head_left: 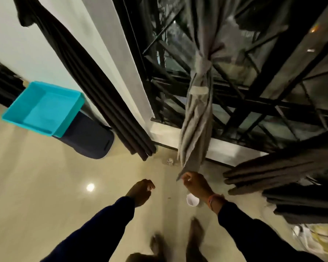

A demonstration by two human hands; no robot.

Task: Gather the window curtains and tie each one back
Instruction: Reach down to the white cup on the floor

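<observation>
You are standing over the grey curtain [197,114], which is hanging as one long gathered bundle in front of the window [254,82], its long axis running from the top of the view down toward your hands. It is already cinched by a knot [206,62] well up its length, with a lighter band [198,90] just below that. Your right hand [196,183] is pinching the bottom corner of this curtain, so the cloth is lying directly above and ahead of those fingers. Your left hand [142,190] is hanging apart from it, to the left, fingers curled in a loose fist and gripping nothing that can be seen. The right is plainly the nearer hand. Two dark curtains are looking untied: one [95,87] hanging left of the window frame, nearer your left hand, and one [284,169] bunched at the right, just beside your right wrist. The next reach is probably turning on which of these you are choosing; each is lying sideways from its nearer hand.
</observation>
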